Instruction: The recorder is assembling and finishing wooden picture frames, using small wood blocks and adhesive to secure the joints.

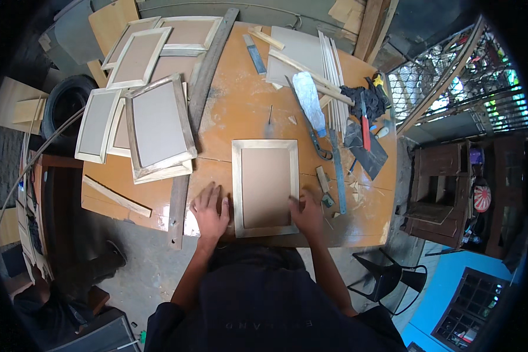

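Note:
A light wooden picture frame [294, 176] with a brown backing panel [266, 188] lies flat on the table before me. My left hand [211, 212] rests on the tabletop just left of the frame, fingers spread and holding nothing. Against the right rail is my right hand [308, 216]; its thumb overlaps the wood and the other fingers lie apart beside it, partly foreshortened. Near that hand are a small wood offcut [322, 179] and a small green item [327, 200].
Several assembled frames [161, 126] are piled at the left beside a long straight bar [208, 76]. A handsaw [320, 144], a metal ruler [338, 176], thin strips [332, 82] and a red-handled tool [366, 132] lie right. A person [58, 305] sits at lower left.

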Demonstrator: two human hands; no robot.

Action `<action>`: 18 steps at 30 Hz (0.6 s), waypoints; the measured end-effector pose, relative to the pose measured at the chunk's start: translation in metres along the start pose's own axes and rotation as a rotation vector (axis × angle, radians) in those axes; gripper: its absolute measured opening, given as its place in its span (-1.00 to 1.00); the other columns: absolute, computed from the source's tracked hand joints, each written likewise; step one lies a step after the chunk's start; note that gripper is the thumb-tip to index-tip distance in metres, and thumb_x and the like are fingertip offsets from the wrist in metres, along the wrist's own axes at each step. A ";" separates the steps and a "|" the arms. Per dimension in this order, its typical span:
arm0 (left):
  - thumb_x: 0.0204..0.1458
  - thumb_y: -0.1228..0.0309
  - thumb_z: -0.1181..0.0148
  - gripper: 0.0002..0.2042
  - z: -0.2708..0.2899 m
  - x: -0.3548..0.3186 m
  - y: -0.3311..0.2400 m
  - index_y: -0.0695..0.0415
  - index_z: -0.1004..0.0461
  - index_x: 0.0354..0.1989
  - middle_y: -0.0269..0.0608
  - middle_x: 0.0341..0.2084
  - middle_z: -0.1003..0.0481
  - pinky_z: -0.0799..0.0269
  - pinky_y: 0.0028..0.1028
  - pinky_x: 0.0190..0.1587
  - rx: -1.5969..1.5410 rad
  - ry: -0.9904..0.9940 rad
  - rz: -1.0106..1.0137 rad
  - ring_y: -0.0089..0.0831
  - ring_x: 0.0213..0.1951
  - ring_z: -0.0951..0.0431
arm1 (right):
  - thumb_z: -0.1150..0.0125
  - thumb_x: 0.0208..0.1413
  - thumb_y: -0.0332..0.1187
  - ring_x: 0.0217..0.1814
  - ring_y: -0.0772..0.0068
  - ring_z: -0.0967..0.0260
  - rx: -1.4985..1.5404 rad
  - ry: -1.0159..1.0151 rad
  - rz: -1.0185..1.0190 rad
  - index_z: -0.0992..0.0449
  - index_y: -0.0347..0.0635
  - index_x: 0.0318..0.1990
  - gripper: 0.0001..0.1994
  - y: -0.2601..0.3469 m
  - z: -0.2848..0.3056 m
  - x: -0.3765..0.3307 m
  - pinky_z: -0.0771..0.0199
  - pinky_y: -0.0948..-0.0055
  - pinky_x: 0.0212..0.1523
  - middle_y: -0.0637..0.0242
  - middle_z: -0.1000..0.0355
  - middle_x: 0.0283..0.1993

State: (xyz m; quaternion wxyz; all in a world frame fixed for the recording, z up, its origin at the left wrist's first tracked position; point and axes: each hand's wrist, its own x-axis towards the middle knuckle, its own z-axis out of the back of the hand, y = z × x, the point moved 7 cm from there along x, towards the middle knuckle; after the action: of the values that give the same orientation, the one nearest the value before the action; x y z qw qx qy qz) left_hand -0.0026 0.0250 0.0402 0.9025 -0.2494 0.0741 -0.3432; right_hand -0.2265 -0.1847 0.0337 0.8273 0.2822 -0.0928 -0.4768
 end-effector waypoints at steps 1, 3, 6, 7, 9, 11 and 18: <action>0.13 0.21 -0.23 -0.49 0.000 0.004 -0.004 0.21 -0.45 0.21 -0.03 0.26 -0.39 -0.12 0.00 0.31 -0.009 -0.006 -0.004 -0.03 0.27 -0.34 | -0.42 0.05 -0.19 -0.16 0.02 -0.51 -0.006 -0.009 0.004 -0.49 -0.22 0.09 -0.52 0.001 -0.001 -0.003 -0.52 0.10 -0.12 0.12 -0.53 -0.22; 0.06 0.28 -0.34 -0.53 -0.012 0.008 -0.006 0.24 -0.50 0.12 0.08 0.09 -0.49 -0.38 -0.09 0.16 -0.314 0.110 0.084 0.02 0.06 -0.50 | -0.45 0.02 -0.17 -0.28 0.08 -0.53 -0.015 0.074 -0.133 -0.50 -0.19 -0.01 -0.56 -0.004 -0.011 -0.011 -0.54 0.13 -0.19 0.17 -0.53 -0.36; 0.01 0.29 -0.39 -0.48 -0.015 0.019 -0.012 0.23 -0.47 0.14 0.18 0.00 -0.50 -0.50 -0.14 0.07 -0.320 0.146 0.053 0.12 -0.03 -0.56 | -0.46 0.00 -0.17 -0.34 0.17 -0.54 -0.060 0.037 -0.117 -0.52 -0.16 -0.12 -0.62 0.007 -0.013 -0.012 -0.54 0.18 -0.24 0.20 -0.54 -0.40; 0.00 0.28 -0.40 -0.47 -0.016 0.024 -0.013 0.23 -0.47 0.14 0.17 0.00 -0.50 -0.49 -0.13 0.09 -0.327 0.203 0.093 0.12 -0.02 -0.55 | -0.46 0.00 -0.17 -0.34 0.17 -0.54 -0.066 0.029 -0.121 -0.52 -0.16 -0.12 -0.62 0.008 -0.012 -0.014 -0.54 0.18 -0.24 0.20 -0.54 -0.40; -0.01 0.29 -0.40 -0.45 -0.019 0.034 -0.011 0.23 -0.45 0.16 0.17 0.02 -0.50 -0.48 -0.12 0.11 -0.343 0.278 0.101 0.14 0.00 -0.54 | -0.46 0.01 -0.17 -0.34 0.22 -0.57 0.047 0.035 -0.185 -0.53 -0.21 -0.18 -0.65 0.007 -0.012 -0.017 -0.55 0.22 -0.26 0.18 -0.56 -0.39; -0.04 0.30 -0.41 -0.44 -0.025 0.042 -0.012 0.22 -0.46 0.17 0.15 0.03 -0.50 -0.48 -0.15 0.12 -0.343 0.254 0.017 0.12 0.02 -0.54 | -0.45 0.03 -0.17 -0.35 0.22 -0.57 0.075 0.044 -0.199 -0.53 -0.23 -0.20 -0.66 0.008 -0.016 -0.024 -0.56 0.23 -0.27 0.17 -0.57 -0.39; 0.03 0.14 -0.32 -0.35 -0.025 0.052 -0.045 0.16 -0.37 0.29 0.12 0.25 -0.36 -0.13 0.03 0.36 -0.039 0.256 -0.185 0.03 0.28 -0.33 | -0.42 0.08 -0.15 -0.23 0.19 -0.64 0.216 0.215 -0.157 -0.54 -0.29 -0.14 -0.62 0.019 -0.044 -0.057 -0.61 0.23 -0.17 0.08 -0.63 -0.28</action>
State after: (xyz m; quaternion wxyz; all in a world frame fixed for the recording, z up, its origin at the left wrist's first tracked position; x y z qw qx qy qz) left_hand 0.0026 -0.0475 0.0432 0.8452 -0.2267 0.1720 -0.4524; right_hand -0.2243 -0.1125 0.0141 0.7576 0.4253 -0.0324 -0.4941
